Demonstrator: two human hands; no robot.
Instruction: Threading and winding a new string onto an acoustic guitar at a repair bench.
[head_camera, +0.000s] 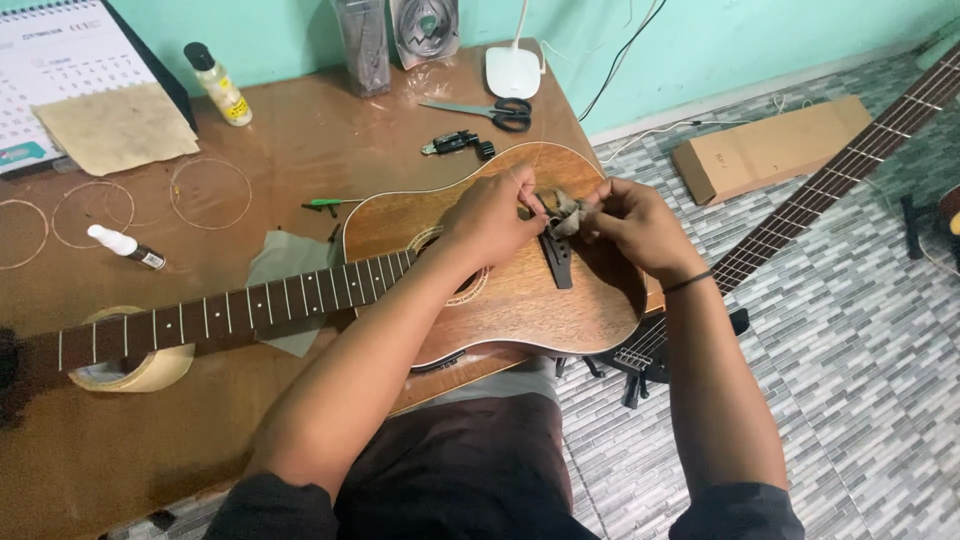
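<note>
Reddish-brown guitar (480, 290) on brown table (300, 130), black-handled scissors (495, 110), grey brick-patterned floor (850, 340), turquoise wall (720, 40)

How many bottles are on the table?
2: a yellowish bottle stands at the back left by the calendar; a small white-capped bottle lies left, beside the string coils. Others may be hidden.

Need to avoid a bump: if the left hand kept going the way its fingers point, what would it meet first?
The left hand points right, across the guitar top. First in line is the small cloth it already pinches, then the right hand just beyond. Depth is hard to judge from above.
</note>
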